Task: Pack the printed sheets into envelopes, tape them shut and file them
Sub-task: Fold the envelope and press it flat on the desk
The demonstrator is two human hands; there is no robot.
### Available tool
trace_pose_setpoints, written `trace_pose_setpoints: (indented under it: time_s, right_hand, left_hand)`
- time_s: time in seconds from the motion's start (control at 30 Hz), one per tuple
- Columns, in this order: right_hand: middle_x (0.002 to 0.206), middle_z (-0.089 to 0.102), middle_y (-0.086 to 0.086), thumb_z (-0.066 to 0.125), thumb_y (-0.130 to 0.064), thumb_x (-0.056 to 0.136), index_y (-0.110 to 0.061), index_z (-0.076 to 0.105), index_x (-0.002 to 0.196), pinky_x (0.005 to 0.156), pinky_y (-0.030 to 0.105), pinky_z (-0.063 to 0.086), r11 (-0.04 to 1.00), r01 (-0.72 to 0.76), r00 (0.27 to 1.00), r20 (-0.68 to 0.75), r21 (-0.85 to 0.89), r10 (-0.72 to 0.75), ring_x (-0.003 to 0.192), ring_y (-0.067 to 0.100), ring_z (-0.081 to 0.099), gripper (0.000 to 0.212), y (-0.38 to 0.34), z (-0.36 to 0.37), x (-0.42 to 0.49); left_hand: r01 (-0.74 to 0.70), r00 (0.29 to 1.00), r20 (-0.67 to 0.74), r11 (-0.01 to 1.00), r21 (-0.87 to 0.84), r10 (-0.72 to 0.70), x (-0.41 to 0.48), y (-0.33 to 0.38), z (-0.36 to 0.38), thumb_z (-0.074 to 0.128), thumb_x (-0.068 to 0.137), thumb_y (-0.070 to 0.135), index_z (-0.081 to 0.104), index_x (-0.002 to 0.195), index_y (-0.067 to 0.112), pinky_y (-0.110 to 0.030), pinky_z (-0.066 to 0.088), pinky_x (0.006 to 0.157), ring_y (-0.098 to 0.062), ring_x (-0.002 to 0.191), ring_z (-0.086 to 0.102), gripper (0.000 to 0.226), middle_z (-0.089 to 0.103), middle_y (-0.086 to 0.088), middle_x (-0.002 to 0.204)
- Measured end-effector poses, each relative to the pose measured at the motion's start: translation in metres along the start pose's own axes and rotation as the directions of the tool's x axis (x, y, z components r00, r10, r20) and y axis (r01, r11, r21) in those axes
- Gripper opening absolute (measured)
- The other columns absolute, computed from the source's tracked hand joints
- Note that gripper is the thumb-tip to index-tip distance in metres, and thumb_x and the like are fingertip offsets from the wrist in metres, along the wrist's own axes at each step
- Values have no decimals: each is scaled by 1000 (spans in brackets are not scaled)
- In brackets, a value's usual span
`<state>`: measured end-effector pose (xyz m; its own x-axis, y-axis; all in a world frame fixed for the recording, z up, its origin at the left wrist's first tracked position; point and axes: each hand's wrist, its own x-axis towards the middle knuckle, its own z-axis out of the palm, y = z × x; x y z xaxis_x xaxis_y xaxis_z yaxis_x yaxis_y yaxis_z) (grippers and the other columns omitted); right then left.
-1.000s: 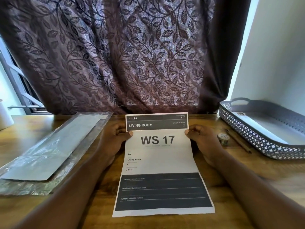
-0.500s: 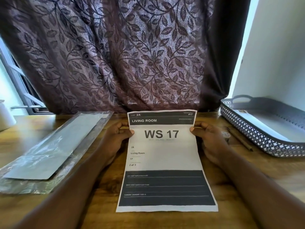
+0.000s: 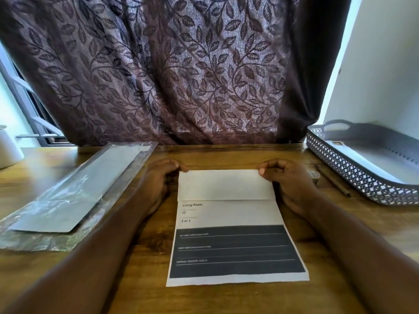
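1. Printed sheet (image 3: pixel 229 223) is laid at the centre of the desk (image 3: pixel 226 152); its top third is folded toward the person, blank back showing.
2. Left hand (image 3: pixel 158 177) and right hand (image 3: pixel 288 177): each grip is pinched on a corner of the fold.
3. Judged progress: folding under way for this sheet; insertion, taping and filing remain.
4. Envelopes (image 3: pixel 74 191) are kept in a clear wrapper at left, apart from the sheet.
5. Lattice tray (image 3: pixel 353 175) at right: pale flat items are held inside, apparently envelopes already filed.
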<state>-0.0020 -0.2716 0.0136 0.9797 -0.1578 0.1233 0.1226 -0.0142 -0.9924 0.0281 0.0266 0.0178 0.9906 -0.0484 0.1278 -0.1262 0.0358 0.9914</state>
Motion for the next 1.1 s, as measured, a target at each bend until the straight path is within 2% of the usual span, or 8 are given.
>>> trace_pose_setpoints:
  time_s: [0.1, 0.23, 0.33, 0.43, 0.5, 0.57, 0.8, 1.1]
  right_hand:
    - [87, 76, 1, 74, -5, 87, -13, 74, 96, 77, 26, 57, 982, 77, 997, 4, -175, -77, 89, 16, 72, 11, 3, 3, -2]
    - [84, 73, -6, 76, -11, 88, -18, 75, 92, 69, 18, 50, 920, 156, 985, -8, -361, -170, 82, 10, 68, 9, 2, 6, -4]
    - [95, 72, -10, 74, -17, 90, -23, 74, 98, 71, 16, 44, 727, 273, 942, 23, -630, -335, 85, 2, 62, 10, 0, 11, -4]
    - [109, 72, -8, 70, -29, 92, -27, 73, 107, 89, 39, 51, 477, 368, 871, 116, -798, -477, 95, 8, 62, 15, -1, 23, -4]
    - [107, 74, -10, 67, -32, 94, -29, 72, 108, 103, 53, 43, 384, 442, 830, 206, -811, -519, 93, 8, 63, 15, -3, 36, -7]
    - [100, 75, -13, 65, -32, 97, -29, 73, 105, 110, 55, 33, 327, 500, 801, 285, -802, -527, 88, 7, 65, 12, -4, 47, -12]
    - [84, 72, -12, 60, -32, 99, -30, 72, 92, 103, 43, 27, 284, 485, 811, 303, -827, -501, 77, 11, 61, 14, -13, 50, -17]
    - [80, 68, -18, 65, -36, 94, -33, 72, 84, 93, 47, 49, 451, 347, 914, 188, -822, -360, 81, 11, 65, 13, -9, 19, -4]
  left_hand:
    - [-62, 997, 56, 985, 161, 54, 0, -4, 2, 74, 86, 13, 73, 87, 16, -33, 54, 70, -22, 79, 69, 3, 76, -7, 86]
    - [-217, 976, 86, 836, 504, 202, 2, -12, 7, 81, 82, 22, 78, 83, 25, -33, 56, 74, -8, 79, 71, 5, 77, 8, 84]
    - [-281, 958, 125, 773, 569, 256, 0, -10, 9, 78, 85, 23, 76, 83, 26, -35, 56, 79, -2, 83, 69, 4, 76, 13, 87]
    - [-364, 927, 161, 712, 600, 338, -6, -3, 15, 73, 89, 23, 74, 88, 24, -25, 50, 80, -1, 89, 66, 1, 73, 14, 91]
    - [-415, 903, 186, 672, 613, 388, -12, 1, 21, 70, 91, 24, 72, 91, 23, -18, 46, 78, 1, 90, 64, 3, 72, 15, 92]
    - [-458, 879, 206, 643, 614, 430, -17, 1, 26, 69, 92, 25, 71, 93, 23, -16, 44, 77, 2, 89, 62, 3, 70, 15, 92]
    - [-486, 865, 225, 638, 598, 448, -19, 0, 28, 66, 93, 24, 70, 94, 23, -26, 51, 81, 1, 91, 62, 4, 69, 14, 93]
    - [-432, 894, 197, 657, 618, 402, -5, -4, 15, 70, 91, 21, 73, 91, 20, -30, 52, 85, -2, 91, 65, 3, 72, 15, 92]
